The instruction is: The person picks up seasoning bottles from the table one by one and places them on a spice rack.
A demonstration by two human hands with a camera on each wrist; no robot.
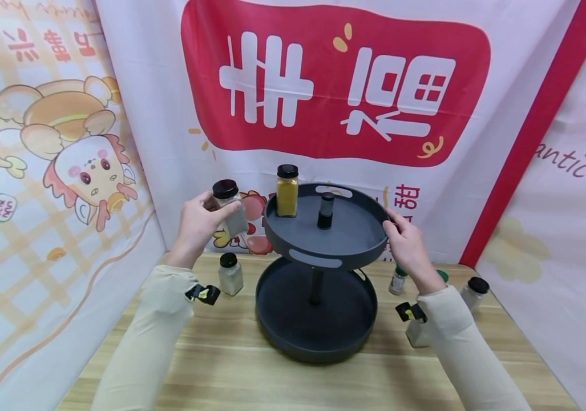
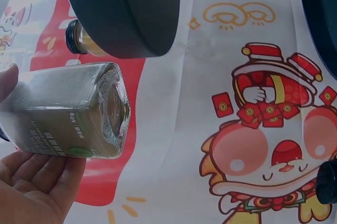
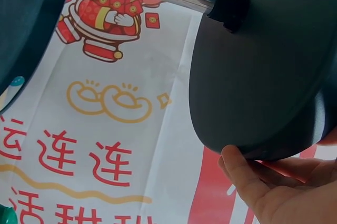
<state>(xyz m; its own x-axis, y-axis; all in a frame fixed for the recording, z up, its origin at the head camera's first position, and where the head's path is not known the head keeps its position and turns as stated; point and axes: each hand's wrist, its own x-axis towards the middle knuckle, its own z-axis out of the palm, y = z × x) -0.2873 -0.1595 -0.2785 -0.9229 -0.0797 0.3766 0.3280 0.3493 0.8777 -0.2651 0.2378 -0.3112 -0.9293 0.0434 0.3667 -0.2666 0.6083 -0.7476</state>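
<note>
My left hand (image 1: 196, 227) holds a square glass spice jar (image 1: 235, 221) with a black lid, to the left of a dark grey two-tier round tray stand (image 1: 356, 231). In the left wrist view the jar (image 2: 63, 111) shows a wrapped base and pale, greyish contents. My right hand (image 1: 407, 250) grips the upper tier's right rim, and its fingers touch the tray's underside (image 3: 263, 77) in the right wrist view. On that upper tier stands a spice jar with yellow contents (image 1: 287, 198), at the left beside the rim.
The lower tray (image 1: 318, 331) rests on the wooden table (image 1: 210, 365). Another black-lidded jar (image 1: 230, 278) stands to its left. At the right are a small green-capped jar (image 1: 397, 283), a black-lidded jar (image 1: 472, 295) and another jar (image 1: 417, 334) partly behind my sleeve. Printed cloth (image 1: 154, 114) hangs behind.
</note>
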